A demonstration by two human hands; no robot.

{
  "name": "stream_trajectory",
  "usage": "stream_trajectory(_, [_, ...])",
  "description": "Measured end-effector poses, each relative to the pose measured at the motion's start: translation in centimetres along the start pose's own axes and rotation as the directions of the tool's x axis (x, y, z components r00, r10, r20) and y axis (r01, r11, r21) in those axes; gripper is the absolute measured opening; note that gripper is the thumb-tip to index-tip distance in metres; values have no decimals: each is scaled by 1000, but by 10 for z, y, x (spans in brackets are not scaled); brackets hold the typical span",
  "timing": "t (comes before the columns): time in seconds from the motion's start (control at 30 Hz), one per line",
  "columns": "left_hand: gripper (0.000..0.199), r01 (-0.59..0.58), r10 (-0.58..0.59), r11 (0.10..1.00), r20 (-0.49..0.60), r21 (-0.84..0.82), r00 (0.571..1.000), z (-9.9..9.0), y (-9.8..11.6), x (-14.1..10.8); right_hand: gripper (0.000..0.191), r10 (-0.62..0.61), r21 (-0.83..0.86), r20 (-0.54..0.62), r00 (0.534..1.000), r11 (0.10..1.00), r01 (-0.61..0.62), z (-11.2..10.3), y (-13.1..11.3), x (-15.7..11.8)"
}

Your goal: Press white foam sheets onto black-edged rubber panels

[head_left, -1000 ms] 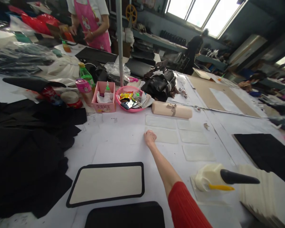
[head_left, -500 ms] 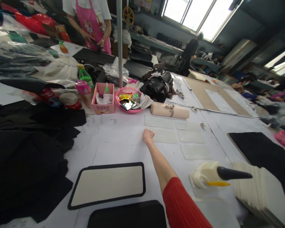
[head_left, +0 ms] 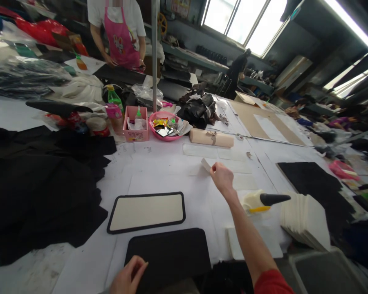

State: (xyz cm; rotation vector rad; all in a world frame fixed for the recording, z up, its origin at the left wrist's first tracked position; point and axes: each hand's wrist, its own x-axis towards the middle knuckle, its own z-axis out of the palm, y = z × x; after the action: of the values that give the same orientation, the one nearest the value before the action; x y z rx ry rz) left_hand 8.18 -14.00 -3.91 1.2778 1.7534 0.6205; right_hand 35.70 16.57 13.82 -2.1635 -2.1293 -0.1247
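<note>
My right hand (head_left: 222, 176) is closed on the end of a thin whitish sheet (head_left: 206, 164), which is lifted at a tilt above the white table. More pale translucent sheets (head_left: 199, 150) lie flat beyond and beside it. My left hand (head_left: 129, 275) is at the bottom, fingers pinched together over the left edge of a black rounded panel (head_left: 171, 249); whatever they hold, if anything, is too small to name. Behind that panel lies a black-rimmed panel with a cream middle (head_left: 147, 212).
Black fabric (head_left: 39, 192) is heaped at left. A pink box (head_left: 136, 134), pink basket (head_left: 167, 138) and beige roll (head_left: 210, 138) stand at the back. At right are a cream container (head_left: 252, 199), yellow brush (head_left: 259, 209) and stacked boards (head_left: 305, 218). A person in a pink apron stands beyond.
My right hand has moved rightward and now lifts a sheet that lay flat. My left hand has come into view at the bottom. The camera view has shifted.
</note>
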Motion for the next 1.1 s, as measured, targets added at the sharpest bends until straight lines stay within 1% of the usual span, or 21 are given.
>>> stream_trajectory(0.07, [41, 39, -40, 999, -19, -38, 999, -13, 0, -8, 10, -49, 24, -107, 993, 998, 52, -27, 11, -26])
stream_trajectory(0.17, [46, 91, -94, 995, -66, -44, 993, -35, -8, -25, 6, -117, 74, -213, 970, 988, 135, -61, 19, -65])
stream_trajectory(0.27, [46, 157, -154, 987, -87, 29, 984, -57, -26, -48, 3, -178, 122, -270, 946, 969, 217, -89, 18, -104])
stream_trajectory(0.33, [39, 172, -164, 977, -75, 123, 984, -69, -38, -64, 3, -201, 149, -294, 935, 956, 252, -105, 16, -128])
stream_trajectory(0.43, [25, 138, -115, 957, -103, 257, 988, -81, -46, -82, 3, -210, 187, -327, 921, 941, 281, -122, 12, -158])
stream_trajectory(0.5, [25, 146, -97, 928, -157, 343, 983, -86, -44, -89, 3, -212, 216, -344, 915, 930, 297, -131, 9, -176])
stream_trajectory(0.57, [23, 184, -106, 880, -196, 438, 975, -90, -40, -92, 2, -223, 250, -347, 911, 914, 319, -137, 7, -191])
stream_trajectory(0.63, [26, 199, -120, 835, -184, 514, 976, -95, -38, -93, 1, -233, 291, -342, 910, 895, 338, -143, 5, -206])
stream_trajectory(0.7, [30, 163, -118, 825, -117, 542, 986, -99, -39, -93, 1, -237, 337, -336, 911, 873, 351, -147, 3, -219])
stream_trajectory(0.77, [27, 111, -106, 851, -39, 513, 994, -103, -43, -92, 2, -243, 384, -324, 914, 850, 362, -151, 1, -230])
stream_trajectory(0.83, [24, 50, -48, 891, -15, 451, 999, -104, -47, -89, 2, -251, 428, -299, 921, 827, 364, -153, -1, -239])
stream_trajectory(0.9, [31, -2, 23, 926, -51, 379, 998, -102, -46, -83, 3, -247, 484, -265, 932, 802, 350, -155, -2, -248])
stream_trajectory(0.97, [35, -27, 60, 958, -108, 285, 992, -98, -38, -73, 3, -231, 562, -227, 946, 763, 321, -154, -2, -254])
stream_trajectory(1.03, [34, -26, 38, 994, -122, 104, 992, -92, -24, -61, 3, -213, 641, -191, 958, 712, 286, -153, -2, -260])
stream_trajectory(1.07, [34, -13, 10, 999, -101, -30, 995, -89, -15, -55, 3, -203, 676, -175, 963, 687, 268, -152, -1, -263])
stream_trajectory(1.1, [37, 20, -33, 982, -63, -187, 997, -85, -6, -48, 3, -194, 706, -161, 968, 662, 250, -151, -1, -265])
